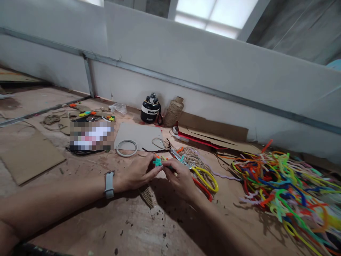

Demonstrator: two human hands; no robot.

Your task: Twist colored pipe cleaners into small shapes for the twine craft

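Note:
My left hand (135, 173), with a pale watch strap on its wrist, pinches a small teal fuzzy pipe-cleaner shape (157, 162) with several points. From the other side, the fingers of my right hand (182, 181) are closed at the same shape, their tips meeting my left thumb. A short teal end (182, 158) shows above my right fingers. Under my left hand a bundle of twine strands (146, 197) fans out on the table. Beyond and beside my right hand lie a yellow looped handle (216, 186), a red handle (206, 192) and metal blades (174, 154), partly hidden.
Tangled pipe cleaners (279, 185) cover the right side. Behind my hands are loose twine (197, 156), a pale ring (126, 155) on grey card (145, 132), a black bottle (150, 111) and a twine spool (174, 112). Cardboard (30, 156) lies left. A white partition (186, 53) closes the back.

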